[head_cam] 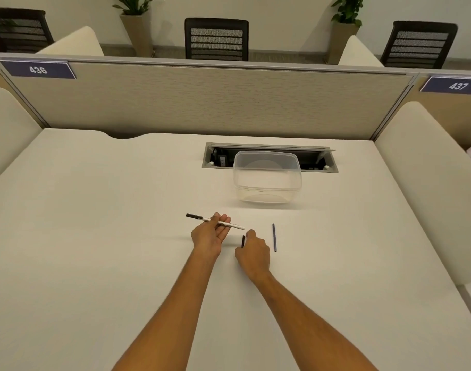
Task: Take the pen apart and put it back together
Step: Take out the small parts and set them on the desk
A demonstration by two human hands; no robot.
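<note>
- The left hand (208, 235) is palm up above the desk (95, 210), its fingers curled loosely round the pen barrel (215, 221)
- The barrel is white with a black cap at its left end; it lies across the fingertips, almost level, its open right end poking out toward the right hand (253, 253)
- The right hand is knuckles up, just right of the left hand, with its fingers bent down to the desk
- A short black piece (243, 241) stands tilted at the right hand's thumb side; it seems pinched between thumb and forefinger, though the fingertips are hidden, so the hold is not certain
- The piece is just below the barrel's open end, near it but not touching
- A thin dark refill (274, 237) lies flat on the desk to the right of the right hand, apart from it, pointing away from the person
- A clear tub (268, 175) sits farther back on the desk, beyond both hands, in front of a cable tray (269, 157) let into the desk top
- A grey partition (202, 100) rises behind the desk, with signs reading 436 (37, 69) and 437 (457, 85); three black chairs and potted plants stand beyond it
</note>
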